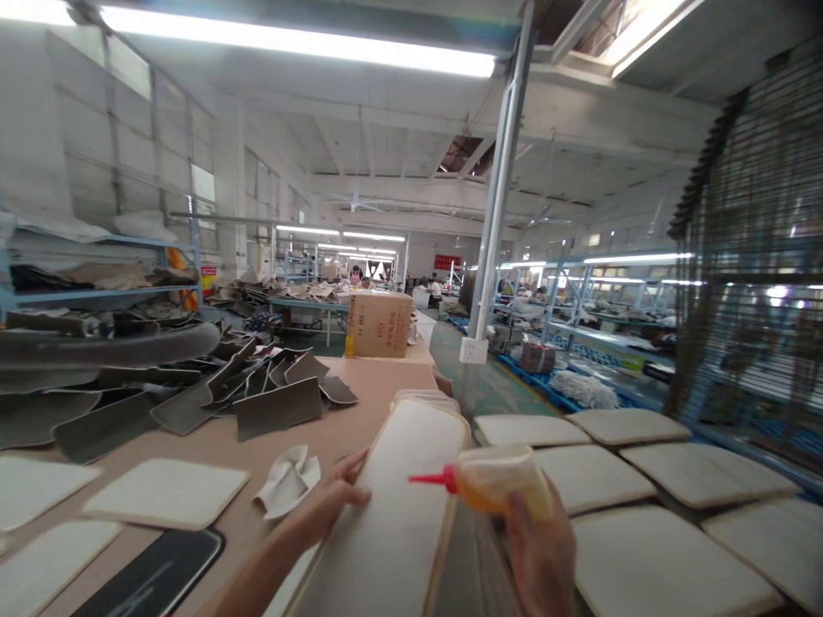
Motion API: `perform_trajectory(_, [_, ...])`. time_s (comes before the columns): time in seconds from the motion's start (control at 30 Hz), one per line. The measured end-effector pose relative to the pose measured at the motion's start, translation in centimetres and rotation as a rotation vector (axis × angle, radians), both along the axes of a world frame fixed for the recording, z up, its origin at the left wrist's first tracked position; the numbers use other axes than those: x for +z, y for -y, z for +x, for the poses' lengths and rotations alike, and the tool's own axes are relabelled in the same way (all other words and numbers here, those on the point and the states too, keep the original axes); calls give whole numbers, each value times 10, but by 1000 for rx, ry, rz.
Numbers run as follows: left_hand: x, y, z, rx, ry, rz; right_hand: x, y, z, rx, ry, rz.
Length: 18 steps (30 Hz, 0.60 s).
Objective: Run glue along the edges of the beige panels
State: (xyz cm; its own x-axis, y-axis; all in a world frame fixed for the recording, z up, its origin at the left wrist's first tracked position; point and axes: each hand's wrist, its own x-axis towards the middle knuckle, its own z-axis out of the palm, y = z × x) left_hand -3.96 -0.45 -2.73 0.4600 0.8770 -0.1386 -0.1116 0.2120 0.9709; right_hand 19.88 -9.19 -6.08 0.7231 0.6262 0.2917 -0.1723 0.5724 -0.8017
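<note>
Big factory hall here, white walls and a white beamed ceiling, and a long tube light (296,41) blazing right overhead. More light strips run off into the distance, with a ceiling fan (357,204) up among the beams. A pale steel column (498,188) rises mid-floor, a white socket box (474,350) fixed low on it. On the left are tall windows (204,184) and blue shelves (96,293) loaded with material. A brown worktable (379,377) stretches ahead, a cardboard box (379,324) at its far end. The floor (459,381) is green, with blue racks (579,300) lined up beyond it and a dark slatted screen (752,257) close on the right. A red sign (447,262) hangs on the back wall.
</note>
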Motion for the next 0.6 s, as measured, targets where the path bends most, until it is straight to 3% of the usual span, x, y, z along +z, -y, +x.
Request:
perform_trajectory(0.1, [2, 5, 8, -57, 36, 17, 13, -14, 15, -114, 24, 21])
perform_trajectory(0.27, [3, -5, 11, 6, 26, 26, -41, 8, -22, 60, 126, -80])
perform_trajectory(0.33, [4, -9, 9, 3, 28, 32, -48, 17, -30, 143, 123, -41])
perform_trajectory(0.5, [14, -4, 12, -77, 14, 49, 7, 11, 8, -136, -114, 77])
perform_trajectory(0.6, [17, -2, 19, -114, 46, 37, 10, 15, 16, -129, -122, 74])
